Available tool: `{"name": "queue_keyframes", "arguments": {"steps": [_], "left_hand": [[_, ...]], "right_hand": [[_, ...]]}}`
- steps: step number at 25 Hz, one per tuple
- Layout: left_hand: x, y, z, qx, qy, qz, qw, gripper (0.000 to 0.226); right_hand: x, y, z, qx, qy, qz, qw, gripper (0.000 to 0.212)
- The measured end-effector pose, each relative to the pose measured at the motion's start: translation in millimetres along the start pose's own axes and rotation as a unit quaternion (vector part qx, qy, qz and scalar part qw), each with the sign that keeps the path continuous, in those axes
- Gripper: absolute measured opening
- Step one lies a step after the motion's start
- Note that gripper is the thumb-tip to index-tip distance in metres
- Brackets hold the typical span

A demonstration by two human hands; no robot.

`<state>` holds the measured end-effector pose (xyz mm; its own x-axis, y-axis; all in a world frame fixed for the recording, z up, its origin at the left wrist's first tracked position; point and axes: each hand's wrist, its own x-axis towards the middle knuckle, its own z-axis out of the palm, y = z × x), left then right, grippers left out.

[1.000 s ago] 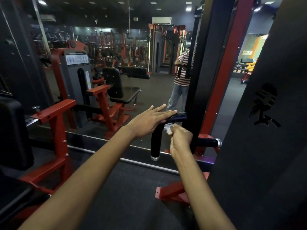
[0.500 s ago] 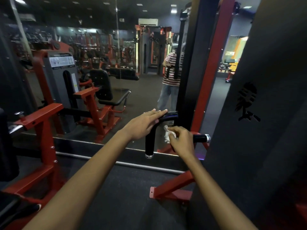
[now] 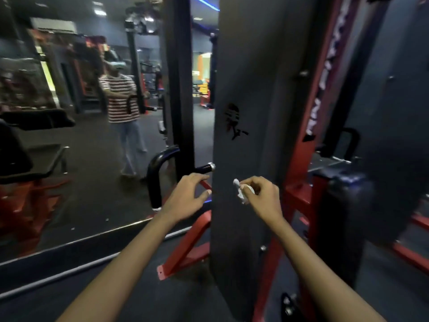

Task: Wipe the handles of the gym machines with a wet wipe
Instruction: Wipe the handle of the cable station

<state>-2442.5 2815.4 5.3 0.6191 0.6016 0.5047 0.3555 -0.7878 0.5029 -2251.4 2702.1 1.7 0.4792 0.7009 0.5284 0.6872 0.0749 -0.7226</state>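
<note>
A black curved machine handle [image 3: 154, 180] hangs to the left of a dark upright panel, and a short straight handle [image 3: 205, 168] with a chrome end cap sticks out beside it. My left hand [image 3: 185, 198] hovers just below the straight handle with fingers loosely curled, holding nothing. My right hand [image 3: 261, 197] pinches a crumpled white wet wipe [image 3: 240, 190] in front of the dark panel, clear of both handles.
The dark upright panel [image 3: 250, 112] stands straight ahead on a red frame [image 3: 185, 249]. A wall mirror [image 3: 81, 159] on the left reflects a person in a striped shirt. More red and black machine parts [image 3: 343, 205] crowd the right.
Both hands have come off the curved handle. The right hand carried the wipe to the right, in front of the panel. The view swung right and closer.
</note>
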Motion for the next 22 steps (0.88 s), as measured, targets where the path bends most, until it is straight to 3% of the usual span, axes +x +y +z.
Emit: {"name": "queue_keyframes", "arguments": {"steps": [6, 13, 18, 22], "left_hand": [[2.8, 120.3, 84.4, -0.107, -0.103, 0.099, 0.984, 0.048], [-42.6, 308.6, 210.4, -0.196, -0.222, 0.225, 0.928, 0.041], [-114.4, 450.3, 285.0, -0.261, -0.289, 0.27, 0.881, 0.041], [-183.7, 554.2, 335.1, -0.291, -0.327, 0.267, 0.859, 0.042]], "right_hand": [[-95.5, 14.5, -150.9, -0.079, 0.14, 0.106, 0.981, 0.011], [-243.6, 32.3, -341.0, -0.193, 0.283, 0.216, 0.914, 0.009], [-363.6, 39.9, -463.9, -0.253, 0.346, 0.274, 0.861, 0.007], [-445.9, 51.5, -555.2, -0.26, 0.354, 0.305, 0.845, 0.007]]}}
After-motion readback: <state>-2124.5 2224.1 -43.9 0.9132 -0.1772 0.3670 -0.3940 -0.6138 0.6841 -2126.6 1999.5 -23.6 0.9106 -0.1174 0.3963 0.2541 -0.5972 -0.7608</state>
